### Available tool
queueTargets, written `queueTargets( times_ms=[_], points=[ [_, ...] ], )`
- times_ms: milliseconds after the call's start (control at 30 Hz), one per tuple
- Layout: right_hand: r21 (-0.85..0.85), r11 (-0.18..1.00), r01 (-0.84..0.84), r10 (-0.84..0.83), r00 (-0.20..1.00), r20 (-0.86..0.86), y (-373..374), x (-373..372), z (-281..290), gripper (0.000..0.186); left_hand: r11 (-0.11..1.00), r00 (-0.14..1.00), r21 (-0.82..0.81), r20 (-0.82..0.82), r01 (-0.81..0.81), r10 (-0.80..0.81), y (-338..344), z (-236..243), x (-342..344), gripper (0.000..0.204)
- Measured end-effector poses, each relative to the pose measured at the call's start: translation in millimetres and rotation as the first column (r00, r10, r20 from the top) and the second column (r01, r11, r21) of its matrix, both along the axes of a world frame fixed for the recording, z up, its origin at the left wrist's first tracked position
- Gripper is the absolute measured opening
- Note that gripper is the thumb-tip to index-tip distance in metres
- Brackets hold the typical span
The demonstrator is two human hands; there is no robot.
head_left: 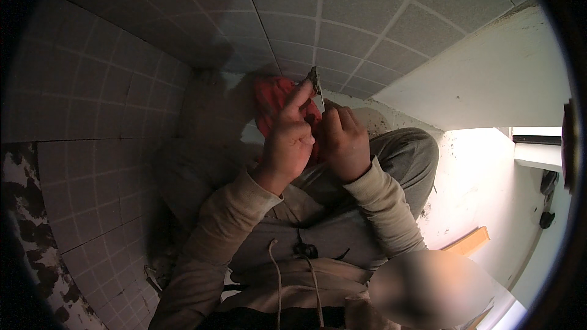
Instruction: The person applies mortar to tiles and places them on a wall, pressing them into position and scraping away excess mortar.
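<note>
My right hand [343,140] is closed, its fingers curled round the lower end of a thin scraper [321,99] that points up and away. Grey, crumbly mortar clings to the scraper's far tip; the end inside my fist is hidden. Close on the left, my left hand [287,140] stretches its index finger up to the mortar at that tip, while its other fingers curl in. I see nothing held in it. Behind both hands lies a crumpled red bag or cloth [272,99], partly covered by them.
I sit cross-legged in a tight corner between a grey tiled wall [98,91] on the left and another tiled wall [361,18] ahead. A white panel [483,73] stands at the right. A wooden piece [468,241] lies on the bright floor, beside a blurred patch.
</note>
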State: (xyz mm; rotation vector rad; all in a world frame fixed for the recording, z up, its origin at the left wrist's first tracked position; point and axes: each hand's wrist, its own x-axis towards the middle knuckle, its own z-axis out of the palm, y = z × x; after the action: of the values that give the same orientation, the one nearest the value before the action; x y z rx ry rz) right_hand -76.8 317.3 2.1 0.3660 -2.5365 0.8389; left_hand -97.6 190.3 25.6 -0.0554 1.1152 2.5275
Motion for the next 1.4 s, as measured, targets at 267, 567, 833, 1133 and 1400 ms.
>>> queueTargets(
  times_ms=[267,567,833,1133,1400],
  points=[
    [0.181,0.981,0.074,-0.072,0.997,-0.015,5,3,-5,0.024,0.982,0.972,0.182,0.235,-0.053,0.009,2,3,-4,0.064],
    [-0.057,0.994,0.098,-0.091,0.990,0.110,2,2,-7,0.022,0.952,0.976,0.218,0.024,-0.217,0.217,-46,47,-27,0.050],
    [-0.031,0.999,0.028,-0.024,0.991,0.134,7,4,-13,0.021,0.447,0.322,0.004,-0.689,-0.894,0.649,-144,189,-121,0.049],
    [-0.107,0.994,0.030,-0.008,0.980,0.199,14,0,-15,0.015,0.039,0.168,-0.179,-0.965,-0.983,-0.204,-220,291,-237,0.016],
    [-0.179,0.984,0.022,0.014,0.980,0.197,13,2,-22,0.014,0.564,0.472,-0.122,-0.705,-0.816,0.530,-221,344,-252,0.017]
  ],
)
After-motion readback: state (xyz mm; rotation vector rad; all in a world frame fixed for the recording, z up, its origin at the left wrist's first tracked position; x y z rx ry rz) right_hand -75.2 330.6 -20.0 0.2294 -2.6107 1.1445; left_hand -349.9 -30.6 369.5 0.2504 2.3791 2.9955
